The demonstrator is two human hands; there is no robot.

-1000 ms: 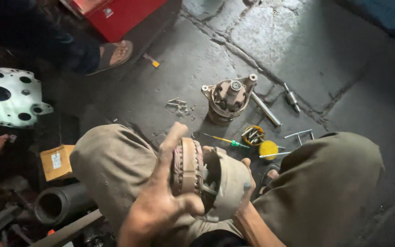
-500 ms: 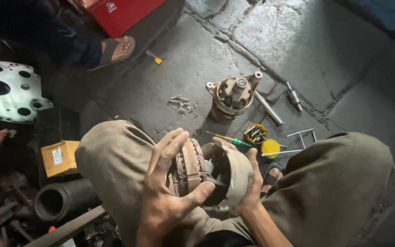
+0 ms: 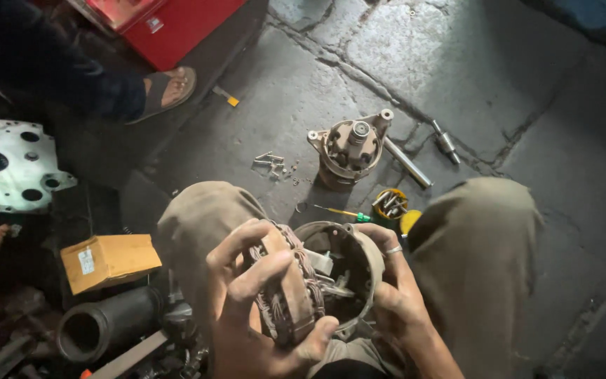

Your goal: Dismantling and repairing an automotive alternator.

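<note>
Between my knees I hold an alternator in two pieces. My left hand grips the stator ring with copper windings, fingers over its top and thumb beneath. My right hand, with a ring on one finger, cups the round grey rear housing, whose open side faces me. The stator sits against the housing's left rim. On the floor ahead stands the other alternator half with its rotor shaft pointing up.
Loose bolts, a long metal rod, a green-handled screwdriver and a yellow cup of parts lie on the cracked concrete. Another person's sandalled foot, a red toolbox, a white metal plate, a cardboard box and a black pipe are at left.
The view has shifted right and down slightly. My left hand has re-gripped the stator ring, fingers now curled over its top. The housing's open side has turned more towards me.
</note>
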